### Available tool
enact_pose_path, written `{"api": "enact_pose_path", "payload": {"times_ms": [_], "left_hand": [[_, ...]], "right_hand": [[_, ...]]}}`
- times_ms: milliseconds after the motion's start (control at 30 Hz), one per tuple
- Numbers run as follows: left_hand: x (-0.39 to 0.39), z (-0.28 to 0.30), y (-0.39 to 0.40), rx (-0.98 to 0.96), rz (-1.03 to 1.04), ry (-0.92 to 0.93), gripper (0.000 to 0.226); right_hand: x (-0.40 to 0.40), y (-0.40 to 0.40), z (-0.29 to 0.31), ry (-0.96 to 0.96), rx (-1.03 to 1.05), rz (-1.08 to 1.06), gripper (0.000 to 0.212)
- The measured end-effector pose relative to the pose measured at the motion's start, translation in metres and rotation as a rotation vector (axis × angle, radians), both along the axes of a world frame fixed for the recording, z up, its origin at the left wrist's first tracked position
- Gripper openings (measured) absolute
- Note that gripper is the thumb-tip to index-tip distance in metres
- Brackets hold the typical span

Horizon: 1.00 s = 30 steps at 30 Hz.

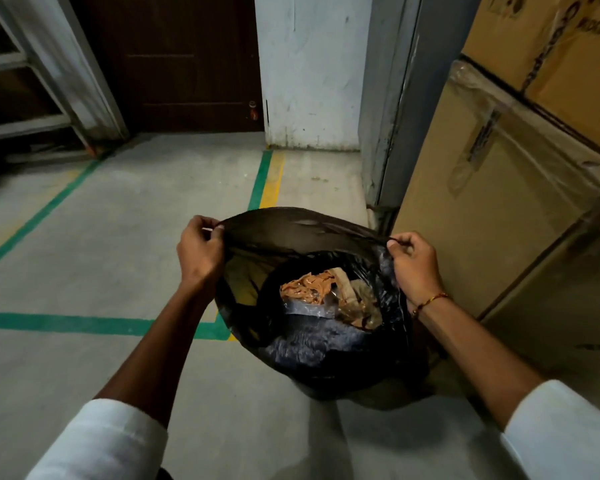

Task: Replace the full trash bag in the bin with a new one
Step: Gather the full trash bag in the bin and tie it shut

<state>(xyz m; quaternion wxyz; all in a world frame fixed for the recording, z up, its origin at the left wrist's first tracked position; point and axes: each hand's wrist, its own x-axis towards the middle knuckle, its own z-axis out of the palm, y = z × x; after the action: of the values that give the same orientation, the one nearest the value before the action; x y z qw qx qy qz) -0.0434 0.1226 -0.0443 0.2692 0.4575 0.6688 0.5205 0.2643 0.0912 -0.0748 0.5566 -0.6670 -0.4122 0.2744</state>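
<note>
Floor [84, 237]: I see grey concrete with green and yellow painted lines; the bag sits on it at near centre-right. I can't find a bin anywhere in my view.

Cardboard cartons [520, 188]: a tall stack on the right, film-wrapped, just beside the bag's right flank. Far behind, a dark door [174, 64].

Trash bag [312, 344]: black plastic, bulging, standing with its mouth facing up towards me. The far lip is pulled taut in a band running left to right between my two hands, so the mouth's long axis lies across me.

Bag contents: crumpled tan paper and clear wrapping [326, 289], sitting low in the opening, right of centre; the rest is hidden under black folds.

Left hand [201, 251]: at the left end of the lip, thumb and fingers pinching the plastic edge.

Right hand [413, 265]: at the right end, nearer the cartons, fingers curled and pinching its edge too; a thread bracelet [430, 301] on the wrist.

Key relation: both hands are level with each other, and the bag hangs below and between them, neither nearer. I judge the next move is gathering the two ends inward to close the mouth.

Risk: I reckon the thin lip may tear if pulled wider.
</note>
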Motion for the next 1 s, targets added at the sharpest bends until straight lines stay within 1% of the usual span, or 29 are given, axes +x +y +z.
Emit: {"api": "enact_pose_path", "payload": {"times_ms": [133, 200, 267, 300, 367, 400, 433, 467, 500, 533, 567, 600, 633, 667, 733, 767, 800, 833, 867, 933, 1000], "left_hand": [[-0.001, 0.013, -0.006, 0.081, 0.09, 0.083, 0.012], [0.0, 0.016, -0.011, 0.12, 0.078, 0.161, 0.011], [0.002, 0.012, -0.018, 0.125, 0.039, 0.19, 0.015], [0.002, 0.01, -0.022, 0.085, 0.003, 0.187, 0.024], [-0.004, 0.001, -0.031, -0.083, -0.095, 0.212, 0.052], [-0.008, -0.003, -0.036, -0.192, -0.164, 0.294, 0.062], [-0.012, -0.008, -0.042, -0.285, -0.241, 0.422, 0.064], [-0.016, -0.01, -0.049, -0.356, -0.288, 0.572, 0.055], [-0.021, -0.01, -0.055, -0.411, -0.29, 0.713, 0.039], [-0.027, -0.007, -0.062, -0.463, -0.257, 0.824, 0.023], [-0.033, -0.004, -0.069, -0.503, -0.208, 0.878, 0.016], [-0.04, -0.001, -0.074, -0.517, -0.156, 0.867, 0.014], [-0.047, 0.002, -0.077, -0.5, -0.119, 0.759, 0.013], [-0.052, 0.006, -0.079, -0.454, -0.107, 0.544, 0.012], [-0.052, 0.018, -0.088, -0.375, -0.112, -0.04, 0.012], [-0.049, 0.023, -0.093, -0.345, -0.106, -0.281, 0.015], [-0.045, 0.028, -0.097, -0.319, -0.112, -0.399, 0.016], [-0.041, 0.032, -0.099, -0.3, -0.114, -0.414, 0.018], [-0.038, 0.035, -0.1, -0.277, -0.109, -0.382, 0.018], [-0.034, 0.041, -0.099, -0.214, -0.107, -0.251, 0.02], [-0.037, 0.045, -0.094, -0.171, -0.121, -0.081, 0.02]], "right_hand": [[0.002, 0.0, 0.014, -0.097, 0.057, -0.025, 0.011], [0.004, -0.002, 0.019, -0.126, 0.082, -0.023, 0.015], [0.006, -0.004, 0.026, -0.13, 0.099, -0.029, 0.022], [0.007, -0.006, 0.03, -0.129, 0.098, -0.031, 0.022], [0.008, -0.011, 0.041, -0.147, 0.091, -0.026, 0.015], [0.009, -0.015, 0.048, -0.154, 0.096, -0.01, 0.011], [0.01, -0.019, 0.054, -0.161, 0.101, 0.014, 0.008], [0.011, -0.024, 0.061, -0.171, 0.105, 0.048, 0.007], [0.012, -0.029, 0.067, -0.184, 0.107, 0.084, 0.007], [0.013, -0.034, 0.074, -0.206, 0.104, 0.118, 0.008], [0.015, -0.04, 0.08, -0.244, 0.103, 0.149, 0.008], [0.016, -0.046, 0.086, -0.293, 0.097, 0.178, 0.008], [0.017, -0.052, 0.09, -0.343, 0.09, 0.208, 0.007], [0.018, -0.058, 0.092, -0.382, 0.086, 0.237, 0.007], [0.018, -0.071, 0.092, -0.418, 0.081, 0.287, 0.007], [0.017, -0.078, 0.091, -0.432, 0.066, 0.307, 0.007], [0.017, -0.083, 0.089, -0.453, 0.026, 0.324, 0.011], [0.017, -0.089, 0.087, -0.479, -0.037, 0.356, 0.02], [0.017, -0.095, 0.086, -0.522, -0.13, 0.404, 0.029], [0.018, -0.102, 0.087, -0.668, -0.327, 0.541, 0.045], [0.021, -0.109, 0.092, -0.822, -0.498, 0.638, 0.051]]}}
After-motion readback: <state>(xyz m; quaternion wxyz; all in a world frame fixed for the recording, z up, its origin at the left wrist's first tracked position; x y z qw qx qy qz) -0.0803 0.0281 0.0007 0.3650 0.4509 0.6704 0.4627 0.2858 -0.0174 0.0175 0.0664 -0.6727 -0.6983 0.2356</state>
